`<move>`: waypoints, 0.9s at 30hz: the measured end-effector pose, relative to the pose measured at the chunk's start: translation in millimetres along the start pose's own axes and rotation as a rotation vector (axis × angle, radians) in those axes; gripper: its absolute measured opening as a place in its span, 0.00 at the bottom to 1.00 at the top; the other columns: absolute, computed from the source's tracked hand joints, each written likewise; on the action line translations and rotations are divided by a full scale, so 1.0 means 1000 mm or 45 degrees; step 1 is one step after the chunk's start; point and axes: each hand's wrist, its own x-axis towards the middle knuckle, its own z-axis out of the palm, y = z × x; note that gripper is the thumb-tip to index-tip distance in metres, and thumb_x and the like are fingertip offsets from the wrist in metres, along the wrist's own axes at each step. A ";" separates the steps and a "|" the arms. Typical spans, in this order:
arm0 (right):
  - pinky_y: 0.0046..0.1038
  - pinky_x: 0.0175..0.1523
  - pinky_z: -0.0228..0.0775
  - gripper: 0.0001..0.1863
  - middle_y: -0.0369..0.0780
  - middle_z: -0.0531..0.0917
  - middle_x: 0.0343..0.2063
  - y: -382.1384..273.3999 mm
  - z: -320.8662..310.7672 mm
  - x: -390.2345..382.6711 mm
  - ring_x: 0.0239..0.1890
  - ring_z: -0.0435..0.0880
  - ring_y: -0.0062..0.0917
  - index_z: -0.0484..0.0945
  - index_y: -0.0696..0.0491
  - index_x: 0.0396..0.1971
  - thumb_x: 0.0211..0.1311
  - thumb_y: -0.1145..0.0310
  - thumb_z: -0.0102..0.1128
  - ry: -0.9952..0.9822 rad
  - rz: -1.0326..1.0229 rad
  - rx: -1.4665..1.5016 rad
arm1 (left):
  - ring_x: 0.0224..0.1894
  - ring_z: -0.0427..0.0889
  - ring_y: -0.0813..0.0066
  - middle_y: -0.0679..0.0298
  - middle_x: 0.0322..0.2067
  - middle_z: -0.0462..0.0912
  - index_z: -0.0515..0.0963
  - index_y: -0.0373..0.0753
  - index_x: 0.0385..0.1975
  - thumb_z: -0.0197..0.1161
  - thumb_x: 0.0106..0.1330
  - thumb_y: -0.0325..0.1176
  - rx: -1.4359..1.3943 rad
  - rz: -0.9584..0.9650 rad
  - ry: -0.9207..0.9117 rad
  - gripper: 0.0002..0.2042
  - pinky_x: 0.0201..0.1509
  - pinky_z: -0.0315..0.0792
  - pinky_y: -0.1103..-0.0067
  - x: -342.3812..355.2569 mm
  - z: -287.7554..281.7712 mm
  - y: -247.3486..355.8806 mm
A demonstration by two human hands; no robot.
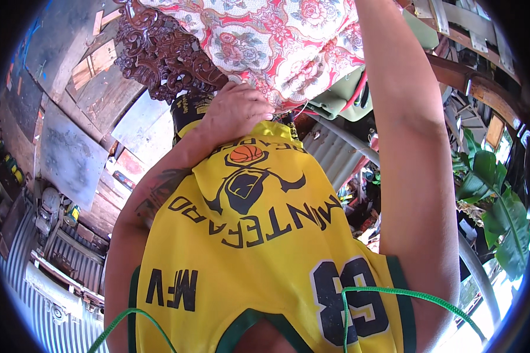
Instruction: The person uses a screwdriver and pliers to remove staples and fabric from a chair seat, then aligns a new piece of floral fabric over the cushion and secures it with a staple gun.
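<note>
A floral fabric (277, 35) in white, red and pink covers a piece of furniture at the top of the view. Dark carved wood (165, 50) with scrolled leaf shapes runs along its left side. My left hand (237, 110) is at the fabric's near edge, beside the carved wood. Its fingers are bent and pressed together on the edge of the cloth; the thumb is hidden. My right arm (409, 117) stretches up past the right side of the fabric, and the right hand lies beyond the top of the picture.
Worn boards and a grey metal sheet (73, 156) lie at the left, with a small machine (50, 206) below. Green cloth (350, 97), corrugated metal (333, 147) and a curved wooden piece (483, 88) are at the right. Broad-leaved plants (503, 217) grow at the far right.
</note>
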 end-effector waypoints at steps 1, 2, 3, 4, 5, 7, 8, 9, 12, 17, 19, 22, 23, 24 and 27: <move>0.41 0.58 0.77 0.27 0.52 0.86 0.51 0.000 0.005 0.001 0.57 0.84 0.42 0.81 0.54 0.55 0.61 0.53 0.68 -0.004 0.010 -0.008 | 0.49 0.82 0.67 0.69 0.40 0.86 0.89 0.50 0.42 0.67 0.68 0.44 -0.014 0.015 -0.017 0.10 0.62 0.70 0.69 0.000 -0.001 0.000; 0.41 0.58 0.78 0.28 0.51 0.86 0.50 0.001 0.011 0.005 0.57 0.84 0.42 0.81 0.55 0.55 0.61 0.51 0.70 -0.037 -0.032 -0.051 | 0.49 0.82 0.67 0.69 0.40 0.86 0.89 0.50 0.42 0.67 0.68 0.44 -0.025 0.017 -0.025 0.10 0.62 0.70 0.69 -0.001 -0.002 -0.001; 0.41 0.57 0.78 0.30 0.51 0.86 0.50 0.003 0.018 0.006 0.56 0.84 0.42 0.80 0.55 0.55 0.60 0.49 0.71 -0.072 -0.074 -0.093 | 0.50 0.82 0.67 0.69 0.40 0.86 0.88 0.49 0.43 0.67 0.68 0.42 0.003 0.064 -0.021 0.10 0.62 0.70 0.69 -0.002 -0.003 -0.002; 0.41 0.57 0.78 0.31 0.50 0.87 0.50 -0.002 0.023 -0.007 0.56 0.85 0.42 0.82 0.56 0.53 0.59 0.47 0.73 0.026 0.044 0.012 | 0.50 0.82 0.67 0.69 0.41 0.86 0.88 0.48 0.44 0.67 0.68 0.41 0.031 0.111 -0.016 0.10 0.62 0.70 0.69 -0.003 -0.004 -0.003; 0.41 0.57 0.78 0.31 0.50 0.87 0.50 0.001 0.027 -0.006 0.56 0.85 0.42 0.82 0.56 0.53 0.59 0.47 0.73 0.020 0.054 0.007 | 0.50 0.82 0.67 0.69 0.41 0.86 0.88 0.48 0.44 0.67 0.68 0.41 0.023 0.111 -0.024 0.10 0.62 0.70 0.69 -0.004 -0.005 -0.004; 0.40 0.57 0.78 0.29 0.50 0.87 0.48 0.003 0.029 -0.005 0.53 0.86 0.42 0.83 0.58 0.50 0.61 0.49 0.72 -0.111 -0.043 -0.079 | 0.50 0.82 0.66 0.68 0.42 0.86 0.87 0.47 0.46 0.66 0.68 0.37 0.009 0.089 0.030 0.10 0.61 0.70 0.69 -0.006 -0.007 -0.004; 0.40 0.56 0.78 0.26 0.50 0.88 0.47 0.001 0.025 -0.008 0.51 0.87 0.42 0.84 0.59 0.48 0.62 0.51 0.71 -0.150 -0.034 -0.092 | 0.50 0.82 0.66 0.68 0.42 0.86 0.87 0.47 0.46 0.66 0.68 0.37 0.006 0.089 0.024 0.10 0.61 0.70 0.69 -0.007 -0.007 -0.005; 0.40 0.56 0.78 0.26 0.50 0.88 0.47 -0.001 0.024 -0.011 0.51 0.87 0.42 0.84 0.59 0.48 0.62 0.51 0.71 -0.152 -0.029 -0.090 | 0.51 0.82 0.66 0.68 0.42 0.86 0.87 0.47 0.46 0.66 0.68 0.36 -0.019 0.060 0.012 0.10 0.61 0.71 0.68 -0.009 -0.006 -0.006; 0.40 0.55 0.78 0.25 0.50 0.88 0.46 0.001 0.016 -0.014 0.50 0.87 0.42 0.83 0.60 0.49 0.63 0.53 0.69 -0.256 0.033 -0.058 | 0.50 0.82 0.65 0.67 0.42 0.86 0.87 0.46 0.45 0.66 0.68 0.36 -0.033 0.054 0.005 0.09 0.60 0.72 0.68 -0.007 -0.005 -0.009; 0.41 0.55 0.78 0.24 0.52 0.87 0.45 0.022 -0.005 -0.035 0.49 0.87 0.44 0.82 0.62 0.49 0.64 0.56 0.68 -0.207 -0.206 -0.013 | 0.48 0.83 0.63 0.65 0.41 0.86 0.87 0.44 0.43 0.67 0.67 0.36 -0.038 0.035 0.027 0.08 0.59 0.73 0.67 -0.002 -0.005 -0.005; 0.42 0.54 0.77 0.21 0.56 0.86 0.43 0.044 -0.021 -0.058 0.47 0.87 0.47 0.82 0.63 0.48 0.65 0.61 0.67 0.089 -0.531 0.089 | 0.48 0.83 0.62 0.64 0.39 0.86 0.88 0.43 0.42 0.68 0.66 0.36 -0.099 0.008 -0.011 0.08 0.59 0.73 0.67 0.000 -0.011 -0.001; 0.43 0.53 0.77 0.19 0.56 0.87 0.41 0.071 -0.070 -0.118 0.46 0.87 0.47 0.83 0.64 0.48 0.64 0.65 0.66 0.276 -0.452 0.364 | 0.47 0.84 0.61 0.63 0.39 0.87 0.88 0.44 0.41 0.69 0.65 0.36 -0.091 -0.078 0.041 0.09 0.59 0.74 0.67 -0.012 -0.011 0.002; 0.45 0.55 0.75 0.19 0.54 0.87 0.43 0.085 -0.087 -0.141 0.48 0.87 0.46 0.84 0.63 0.48 0.64 0.64 0.66 0.231 -0.174 0.444 | 0.46 0.84 0.62 0.64 0.39 0.87 0.88 0.44 0.41 0.69 0.64 0.36 -0.087 -0.100 0.062 0.09 0.59 0.75 0.67 -0.011 -0.010 0.003; 0.36 0.47 0.77 0.16 0.49 0.88 0.37 0.105 -0.097 -0.160 0.39 0.87 0.35 0.86 0.59 0.44 0.67 0.62 0.65 0.352 -0.256 0.294 | 0.46 0.85 0.61 0.63 0.39 0.88 0.88 0.43 0.40 0.69 0.64 0.36 -0.096 -0.109 0.082 0.08 0.59 0.75 0.66 -0.011 -0.009 0.005; 0.32 0.35 0.76 0.09 0.45 0.86 0.28 0.180 -0.091 -0.214 0.26 0.84 0.34 0.87 0.55 0.42 0.68 0.66 0.67 0.561 -0.358 0.215 | 0.45 0.84 0.61 0.62 0.39 0.87 0.88 0.42 0.39 0.69 0.65 0.36 -0.121 -0.110 0.030 0.08 0.57 0.76 0.67 -0.009 -0.007 0.006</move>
